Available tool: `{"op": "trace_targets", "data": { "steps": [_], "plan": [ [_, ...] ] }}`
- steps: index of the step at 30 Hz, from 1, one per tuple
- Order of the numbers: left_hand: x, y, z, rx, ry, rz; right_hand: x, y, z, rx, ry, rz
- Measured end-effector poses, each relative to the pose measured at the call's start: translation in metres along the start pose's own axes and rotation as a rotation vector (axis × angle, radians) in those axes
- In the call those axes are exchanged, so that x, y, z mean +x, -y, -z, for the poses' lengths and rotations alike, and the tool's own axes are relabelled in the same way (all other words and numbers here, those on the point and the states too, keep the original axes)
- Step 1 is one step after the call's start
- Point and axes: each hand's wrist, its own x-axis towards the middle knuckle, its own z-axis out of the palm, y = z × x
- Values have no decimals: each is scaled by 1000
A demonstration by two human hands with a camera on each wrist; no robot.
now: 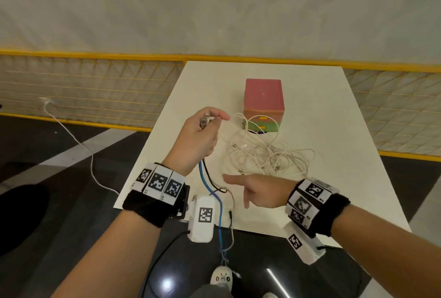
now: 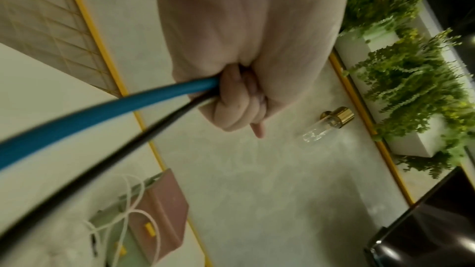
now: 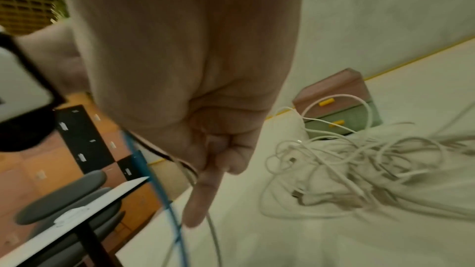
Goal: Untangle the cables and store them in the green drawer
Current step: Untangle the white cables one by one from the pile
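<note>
My left hand point(image 1: 201, 136) is raised over the table's left side. It grips a blue cable point(image 1: 211, 190) and a black cable point(image 1: 210, 177) in its fist, with metal plugs point(image 1: 204, 120) sticking out by the thumb. Both cables trail down past the front edge. The left wrist view shows the fingers point(image 2: 239, 98) curled round the blue cable point(image 2: 102, 115). A tangle of white cables point(image 1: 267, 154) lies in front of the closed green drawer point(image 1: 261, 127). My right hand point(image 1: 256, 190) hovers near the tangle with its index finger point(image 3: 197, 194) stretched out, holding nothing.
The drawer box has a pink top point(image 1: 263, 93) and a pink drawer above the green one. A white loop rests against the drawer fronts. The white table point(image 1: 322, 111) is bordered by a yellow mesh fence point(image 1: 83, 87). A chair point(image 3: 64, 200) stands by the table's left.
</note>
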Motion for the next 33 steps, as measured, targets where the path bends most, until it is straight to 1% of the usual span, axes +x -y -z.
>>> {"op": "trace_targets", "data": {
  "steps": [1,2,3,5,6,7,8,9,10,13,15,16,17,19,20,21,22,23,25,27,28,30,31,33],
  "plan": [
    [-1,7,5,19,-13,27,5,-8,1,12,-84,-33],
    [-2,13,10,29,-26,52,11,-16,3,52,-205,-54],
    [-2,18,15,31,-41,73,19,-25,7,87,-349,-71],
    [-2,26,21,27,-70,101,42,-44,17,74,-637,-120],
    [-1,29,23,26,-83,109,53,-51,24,50,-723,-154],
    [2,31,25,28,-97,112,63,-56,32,38,-759,-201],
    [4,32,25,34,-112,111,72,-59,39,28,-755,-251],
    [7,33,26,44,-124,106,79,-61,45,-2,-710,-297],
    [10,33,26,56,-135,99,88,-63,49,-63,-643,-327],
    [19,34,26,92,-139,71,109,-65,51,-359,-402,-358],
    [23,36,24,100,-140,53,119,-66,48,-446,-275,-381],
    [25,36,24,101,-143,48,121,-67,45,-476,-248,-406],
    [26,37,24,101,-147,44,122,-67,42,-519,-263,-410],
    [29,38,23,96,-158,43,127,-69,33,-637,-367,-376],
    [30,39,23,95,-160,46,128,-70,28,-660,-400,-381],
    [31,40,23,93,-158,49,128,-71,26,-660,-432,-396],
    [32,41,23,90,-155,51,128,-71,26,-634,-430,-430],
    [33,41,23,86,-153,52,127,-72,28,-621,-399,-438],
    [34,41,21,81,-155,53,124,-73,35,-571,-311,-405],
    [36,41,19,77,-155,52,120,-77,39,-464,-248,-399],
    [36,41,18,73,-153,53,118,-80,38,-414,-250,-406],
    [37,41,15,62,-145,55,116,-89,34,-260,-374,-405],
    [37,41,14,56,-141,56,116,-92,33,-208,-390,-415],
    [37,41,11,48,-135,62,116,-97,32,-146,-322,-441]
  ]
}}
